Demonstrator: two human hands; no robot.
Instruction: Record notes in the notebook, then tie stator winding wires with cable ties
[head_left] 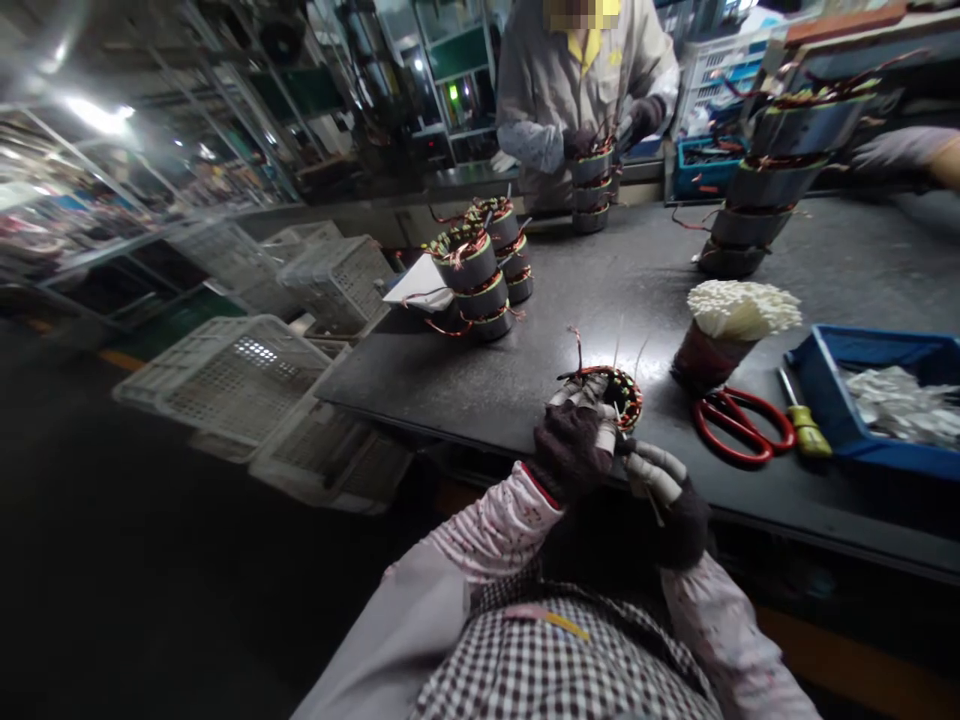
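Just right of centre, the wire ring (634, 398) sits held by the curled left hand (574, 440), up-left of the right hand (671, 505), whose bent fingers' grip I can't tell.

Dim workshop with glaring overhead light (97, 115), dark floor (112, 580), black-topped worktable (622, 280), pale lattice crates (255, 390) beside it.

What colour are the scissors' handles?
The handles are red, seen best in the head view.
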